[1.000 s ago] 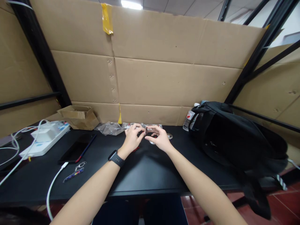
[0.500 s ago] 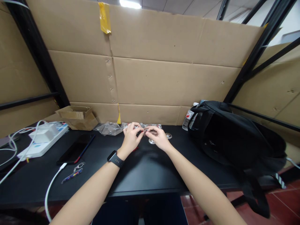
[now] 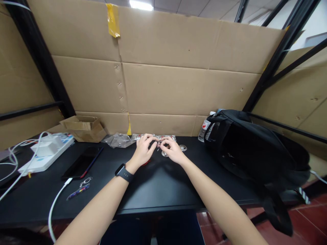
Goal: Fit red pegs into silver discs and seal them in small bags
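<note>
My left hand [image 3: 145, 148], with a dark watch [image 3: 124, 172] on its wrist, is held over the black table, fingers curled in a pinch. Facing it, my right hand [image 3: 173, 149] pinches too, and the fingertips of both nearly meet. Between them is a small thin piece [image 3: 158, 145], dark and pinkish, too small to name. Under my right hand lies a round clear disc [image 3: 164, 154], partly covered. A second round disc [image 3: 183, 148] rests just right of it. Something red [image 3: 146, 163] shows below my left hand.
Clear plastic bags [image 3: 119, 140] lie behind my hands, beside an open cardboard box [image 3: 84, 128]. At left are a phone [image 3: 83, 163], a power strip [image 3: 48, 156] with cables and a keychain [image 3: 79, 191]. A black backpack [image 3: 255, 153] and water bottle [image 3: 204, 130] stand right.
The fingertips of both hands have shifted slightly around the small piece, which shows a little more between them. The things on the table lie as before.
</note>
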`<state>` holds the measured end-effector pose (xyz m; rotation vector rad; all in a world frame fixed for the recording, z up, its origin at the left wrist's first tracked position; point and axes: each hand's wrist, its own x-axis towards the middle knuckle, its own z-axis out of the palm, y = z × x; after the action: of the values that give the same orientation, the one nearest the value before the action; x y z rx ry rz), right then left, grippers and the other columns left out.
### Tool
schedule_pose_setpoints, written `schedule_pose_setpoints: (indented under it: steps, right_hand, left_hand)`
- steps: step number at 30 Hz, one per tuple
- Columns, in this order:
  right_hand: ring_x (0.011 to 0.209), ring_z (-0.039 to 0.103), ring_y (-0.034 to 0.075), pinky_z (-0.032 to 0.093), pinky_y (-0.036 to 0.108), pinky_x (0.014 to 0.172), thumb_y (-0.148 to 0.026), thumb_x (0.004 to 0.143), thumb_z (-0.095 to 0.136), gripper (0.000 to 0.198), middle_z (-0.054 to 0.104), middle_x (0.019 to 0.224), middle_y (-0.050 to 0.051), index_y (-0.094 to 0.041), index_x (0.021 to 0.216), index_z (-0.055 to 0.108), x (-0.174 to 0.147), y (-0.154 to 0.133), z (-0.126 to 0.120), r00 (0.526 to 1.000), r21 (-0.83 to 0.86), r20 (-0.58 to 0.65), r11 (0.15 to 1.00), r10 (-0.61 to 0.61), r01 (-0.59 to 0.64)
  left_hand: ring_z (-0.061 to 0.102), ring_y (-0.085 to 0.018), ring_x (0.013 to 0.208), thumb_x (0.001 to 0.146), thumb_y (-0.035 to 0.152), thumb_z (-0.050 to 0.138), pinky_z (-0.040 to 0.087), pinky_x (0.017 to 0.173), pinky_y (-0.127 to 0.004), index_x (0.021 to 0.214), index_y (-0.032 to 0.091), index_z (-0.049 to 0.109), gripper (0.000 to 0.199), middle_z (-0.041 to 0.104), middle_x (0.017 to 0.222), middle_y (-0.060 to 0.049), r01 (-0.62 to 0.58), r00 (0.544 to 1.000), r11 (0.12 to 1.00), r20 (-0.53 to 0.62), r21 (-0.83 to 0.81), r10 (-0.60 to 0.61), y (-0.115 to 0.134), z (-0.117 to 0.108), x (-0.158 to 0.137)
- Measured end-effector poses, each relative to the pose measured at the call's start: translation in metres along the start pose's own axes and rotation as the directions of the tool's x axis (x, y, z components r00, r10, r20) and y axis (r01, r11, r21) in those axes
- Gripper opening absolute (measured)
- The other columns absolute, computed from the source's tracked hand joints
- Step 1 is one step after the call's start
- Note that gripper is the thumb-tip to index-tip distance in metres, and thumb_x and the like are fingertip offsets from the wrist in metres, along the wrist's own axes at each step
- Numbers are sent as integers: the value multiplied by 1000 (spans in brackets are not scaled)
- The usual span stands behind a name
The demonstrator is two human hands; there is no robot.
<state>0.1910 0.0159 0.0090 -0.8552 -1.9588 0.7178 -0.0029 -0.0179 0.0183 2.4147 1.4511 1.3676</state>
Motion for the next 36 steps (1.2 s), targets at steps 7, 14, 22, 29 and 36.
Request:
schedule_pose_setpoints:
  steps: [7,14,22,29,36]
  right_hand:
    - [110,60,22,51,30,77,-26,86,64,10,58,119,8,-19,79,68,1,10,-1,999,-64,29,997,-46,48]
    - [112,58,23,50,31,79,-24,84,65,9,58,119,8,-20,77,68,1,7,-2,999,-68,42,997,-35,38]
    - [112,59,23,49,33,84,-24,85,65,9,58,122,8,-20,78,68,0,5,-4,998,-100,39,994,-44,48]
    - [103,60,20,47,31,83,-30,91,62,15,61,113,7,-20,81,67,0,8,-6,991,-212,106,973,-76,97]
    - [98,64,25,40,36,86,-29,88,69,10,70,99,6,-23,95,69,-5,18,-23,972,-642,203,766,121,39]
  left_hand:
    - [51,-28,123,89,41,64,36,102,-45,120,34,66,31,59,128,-4,-31,994,994,107,103,20,-2,1,-4]
    - [48,-30,126,85,39,68,36,100,-46,128,38,62,44,56,135,-4,-43,989,990,145,135,23,-5,5,-5]
    - [47,-32,124,84,40,69,36,98,-49,114,36,70,30,58,133,-4,-20,973,986,230,164,-18,-15,12,-8]
    - [47,-30,120,86,40,68,35,94,-45,93,33,77,13,62,123,-4,-12,983,987,183,161,-18,-13,10,-6]
    - [54,-27,103,90,36,65,31,93,-44,90,32,78,14,69,98,-5,21,976,987,211,158,-54,-20,12,-7]
